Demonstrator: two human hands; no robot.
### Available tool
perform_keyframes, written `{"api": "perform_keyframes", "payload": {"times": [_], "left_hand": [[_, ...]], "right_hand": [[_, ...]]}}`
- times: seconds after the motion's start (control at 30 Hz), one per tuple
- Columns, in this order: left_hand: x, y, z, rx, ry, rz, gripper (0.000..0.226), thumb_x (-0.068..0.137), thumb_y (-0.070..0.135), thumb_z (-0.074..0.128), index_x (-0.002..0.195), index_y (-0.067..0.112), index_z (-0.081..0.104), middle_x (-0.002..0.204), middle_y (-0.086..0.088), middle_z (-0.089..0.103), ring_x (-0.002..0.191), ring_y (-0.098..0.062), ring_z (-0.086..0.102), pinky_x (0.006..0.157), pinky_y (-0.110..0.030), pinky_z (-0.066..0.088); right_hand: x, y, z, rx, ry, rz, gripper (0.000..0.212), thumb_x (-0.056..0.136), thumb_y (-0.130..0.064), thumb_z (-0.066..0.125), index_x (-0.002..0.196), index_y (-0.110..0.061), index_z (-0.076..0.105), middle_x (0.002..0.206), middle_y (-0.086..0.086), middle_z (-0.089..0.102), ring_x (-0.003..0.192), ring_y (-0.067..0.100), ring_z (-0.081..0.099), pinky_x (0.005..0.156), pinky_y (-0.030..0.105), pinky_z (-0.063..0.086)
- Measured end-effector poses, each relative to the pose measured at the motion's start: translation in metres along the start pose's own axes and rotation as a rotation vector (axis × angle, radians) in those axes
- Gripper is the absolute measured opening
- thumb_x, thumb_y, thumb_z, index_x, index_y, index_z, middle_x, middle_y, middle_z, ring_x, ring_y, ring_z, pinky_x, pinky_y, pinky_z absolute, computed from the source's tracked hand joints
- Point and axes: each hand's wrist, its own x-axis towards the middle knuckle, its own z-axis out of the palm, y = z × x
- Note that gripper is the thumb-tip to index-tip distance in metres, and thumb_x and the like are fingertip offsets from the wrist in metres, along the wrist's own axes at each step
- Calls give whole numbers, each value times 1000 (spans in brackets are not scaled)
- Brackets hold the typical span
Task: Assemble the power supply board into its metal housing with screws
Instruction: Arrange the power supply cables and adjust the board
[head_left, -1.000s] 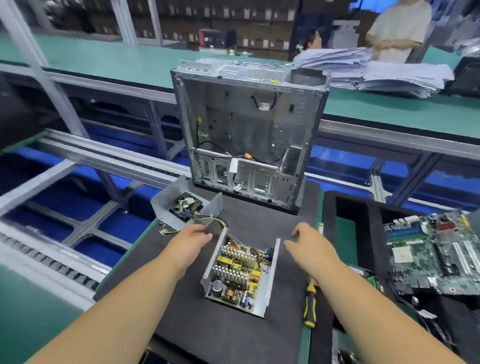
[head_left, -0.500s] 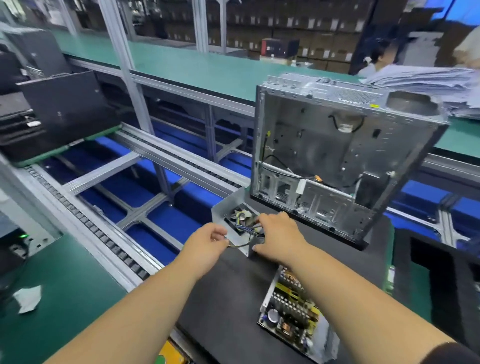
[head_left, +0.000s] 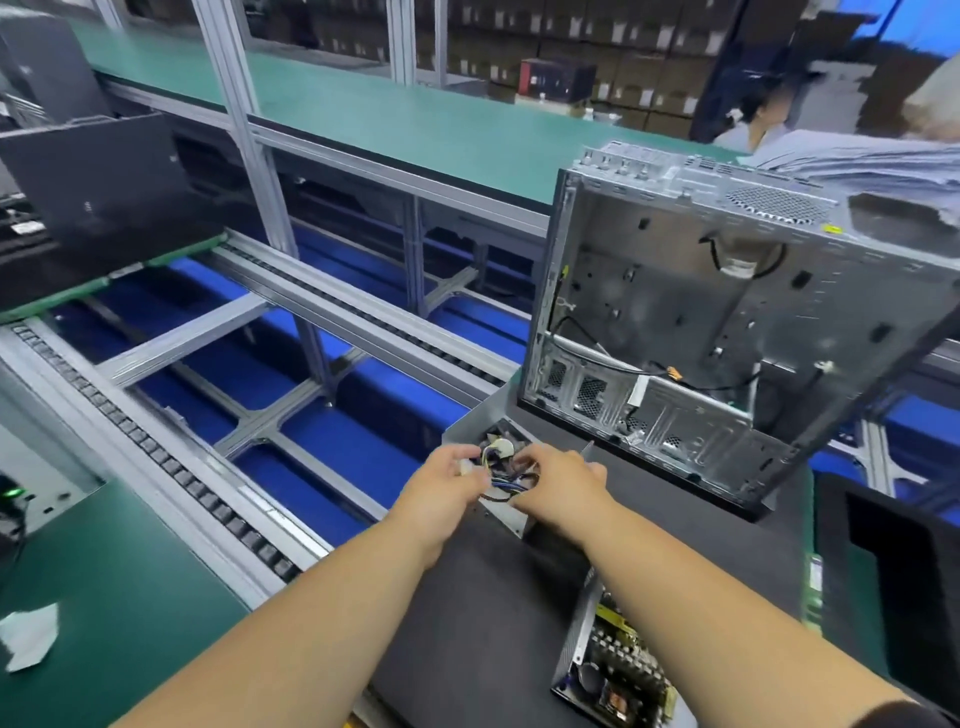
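Gathering the bundle of coloured wires (head_left: 501, 475) in the small grey sheet-metal housing (head_left: 470, 423), both hands have left the green power supply board in its open metal tray (head_left: 610, 670), which a second ago lay between them and now sits nearer the person than the housing, on the dark worktop (head_left: 478, 613). The left hand (head_left: 441, 486) grips a white connector; the right hand (head_left: 558, 486) curls its fingers around the wires just beside it, so clearing cables seems to precede seating and screwing.
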Motion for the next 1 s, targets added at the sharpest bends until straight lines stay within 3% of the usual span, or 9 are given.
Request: {"api": "perform_keyframes", "payload": {"times": [0.07, 0.17, 0.27, 0.4, 0.47, 0.63, 0.77, 0.83, 1.0], "left_hand": [[2, 8, -2, 27, -16, 74, 36, 91, 4, 61, 119, 26, 56, 108, -2, 68, 88, -7, 61, 74, -20, 44], [2, 17, -2, 49, -50, 132, 39, 91, 2, 57, 122, 25, 55, 107, 1, 68, 88, -2, 61, 74, -17, 42], [1, 21, 3, 61, -15, 150, 33, 91, 5, 55, 114, 28, 58, 104, 4, 69, 86, -5, 58, 73, -18, 41], [0, 16, 10, 180, -2, 114, 13, 91, 12, 55, 95, 25, 58, 101, -3, 68, 84, -16, 55, 80, -30, 44], [0, 9, 14, 335, -30, 72, 8, 90, 15, 57, 90, 23, 58, 93, -5, 66, 82, -19, 55, 79, -33, 44], [-11, -10, 41, 690, -339, -4, 10, 84, 32, 68, 91, 29, 61, 90, 4, 65, 77, -13, 58, 71, -26, 43], [-28, -20, 73, 943, -586, 68, 62, 72, 56, 75, 122, 29, 52, 106, 10, 65, 91, -8, 61, 85, -25, 48], [-32, -23, 85, 1065, -582, 135, 66, 68, 44, 79, 124, 26, 49, 110, 8, 64, 94, -13, 62, 85, -28, 50], [-38, -16, 100, 1215, -505, 252, 44, 71, 25, 66, 112, 29, 53, 104, 3, 64, 93, -23, 63, 85, -39, 54]], "right_hand": [[-2, 2, -6, 142, 39, 24, 42, 76, -29, 69, 114, -41, 59, 90, -21, 63, 112, 12, 55, 92, 32, 32], [-7, 6, -13, 243, 77, -8, 40, 73, -22, 73, 108, -39, 65, 84, -23, 62, 98, 11, 61, 95, 31, 44], [-13, 13, -21, 321, 154, -7, 31, 74, -20, 70, 99, -38, 68, 88, -15, 69, 84, 14, 63, 77, 30, 52], [-22, 32, -35, 356, 233, 29, 9, 83, -33, 71, 81, -37, 63, 71, -14, 63, 67, 11, 59, 61, 29, 45], [-27, 42, -44, 310, 251, 18, 18, 86, -41, 70, 74, -33, 58, 68, -10, 59, 63, 8, 55, 56, 27, 39], [-41, 59, -64, 298, 212, 0, 14, 90, -34, 67, 82, -24, 62, 78, -1, 67, 75, 18, 67, 76, 34, 53], [-57, 66, -69, 335, 211, -43, 13, 92, -27, 66, 82, -21, 59, 77, 2, 68, 76, 21, 69, 78, 39, 56], [-64, 70, -70, 341, 217, -55, 12, 92, -26, 66, 83, -21, 60, 78, 1, 67, 76, 20, 69, 78, 39, 56], [-80, 85, -74, 355, 223, -53, 8, 91, -25, 66, 85, -22, 62, 79, 1, 67, 77, 21, 66, 78, 37, 53]]}}
